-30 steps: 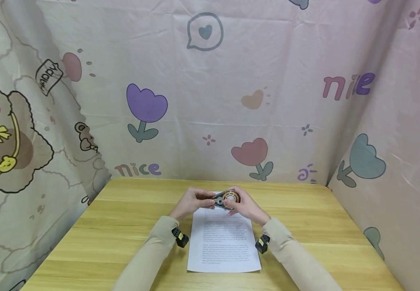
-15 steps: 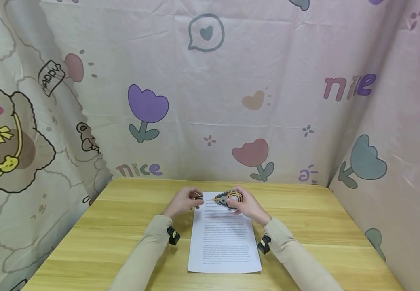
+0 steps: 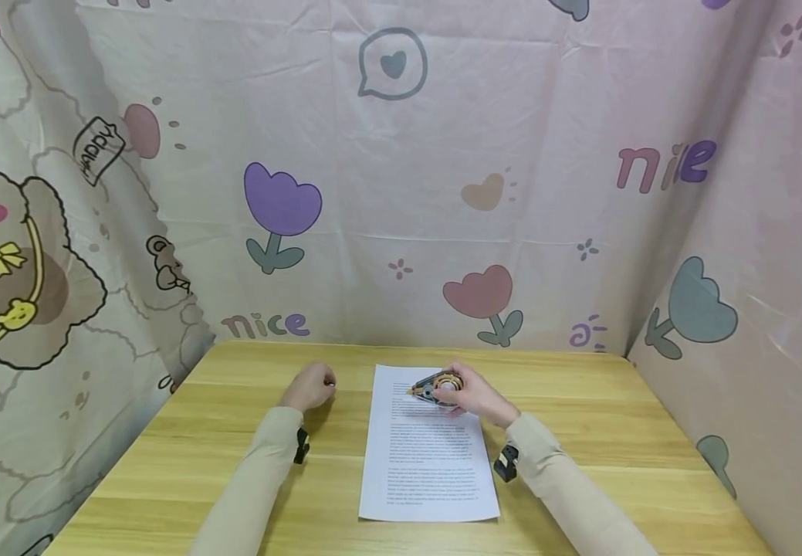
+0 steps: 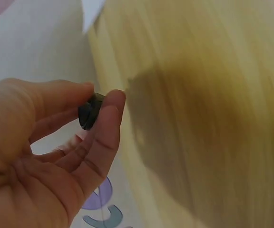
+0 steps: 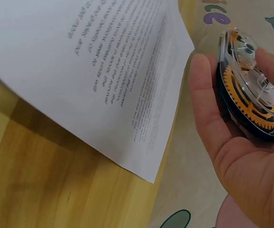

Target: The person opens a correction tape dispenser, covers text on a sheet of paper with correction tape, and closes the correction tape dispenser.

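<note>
A correction tape dispenser with a clear case and orange gears is gripped between the thumb and fingers of my right hand. In the head view its orange tip points left, over the upper part of a printed sheet of paper. My left hand is left of the sheet, above the table. Its thumb and fingertips pinch a small dark translucent cap, seen in the left wrist view; in the head view the fingers mostly hide this cap.
The wooden table reaches back to a patterned curtain, which also hangs along both sides. A black wrist camera sits on the right sleeve, near the paper's right edge.
The left hand has drawn the cap off the dispenser's tip and moved left, away from the paper. The right hand keeps hold of the dispenser and has shifted slightly.
</note>
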`<control>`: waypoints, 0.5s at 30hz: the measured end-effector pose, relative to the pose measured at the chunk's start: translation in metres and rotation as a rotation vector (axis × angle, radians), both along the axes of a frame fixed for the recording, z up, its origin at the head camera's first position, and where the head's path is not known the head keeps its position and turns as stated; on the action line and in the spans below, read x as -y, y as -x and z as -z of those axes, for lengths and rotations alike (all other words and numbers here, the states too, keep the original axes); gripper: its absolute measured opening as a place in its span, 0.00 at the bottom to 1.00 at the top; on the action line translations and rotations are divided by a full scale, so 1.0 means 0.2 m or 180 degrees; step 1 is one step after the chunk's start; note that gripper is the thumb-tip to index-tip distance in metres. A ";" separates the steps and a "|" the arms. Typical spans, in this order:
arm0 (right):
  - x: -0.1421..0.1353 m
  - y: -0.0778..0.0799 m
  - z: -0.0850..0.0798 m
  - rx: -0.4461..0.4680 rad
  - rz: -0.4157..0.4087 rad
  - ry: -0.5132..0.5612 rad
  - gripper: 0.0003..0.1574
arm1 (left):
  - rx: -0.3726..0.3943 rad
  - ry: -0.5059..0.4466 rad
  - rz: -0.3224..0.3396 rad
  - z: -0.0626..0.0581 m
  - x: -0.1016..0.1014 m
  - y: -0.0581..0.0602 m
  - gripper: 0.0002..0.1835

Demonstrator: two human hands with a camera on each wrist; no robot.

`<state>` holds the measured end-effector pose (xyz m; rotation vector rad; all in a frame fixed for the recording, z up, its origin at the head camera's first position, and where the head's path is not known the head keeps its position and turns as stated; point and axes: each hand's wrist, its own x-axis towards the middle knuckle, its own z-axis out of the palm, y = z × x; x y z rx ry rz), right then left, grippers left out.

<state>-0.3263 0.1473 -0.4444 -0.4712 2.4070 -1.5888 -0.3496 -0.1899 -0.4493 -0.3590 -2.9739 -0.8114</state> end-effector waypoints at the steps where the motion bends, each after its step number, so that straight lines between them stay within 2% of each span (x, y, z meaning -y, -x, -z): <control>1: 0.00 0.00 0.00 0.0010 -0.0028 -0.0026 0.20 | -0.0021 0.0068 -0.0016 0.00 0.01 0.00 0.05; 7: 0.01 0.01 0.03 -0.0071 -0.0203 -0.0165 0.19 | -0.0071 0.0354 -0.0094 0.02 0.05 0.02 0.02; 15: 0.02 0.01 0.07 -0.0002 -0.0295 -0.0181 0.20 | -0.0095 0.0432 -0.0166 0.04 0.07 0.03 0.03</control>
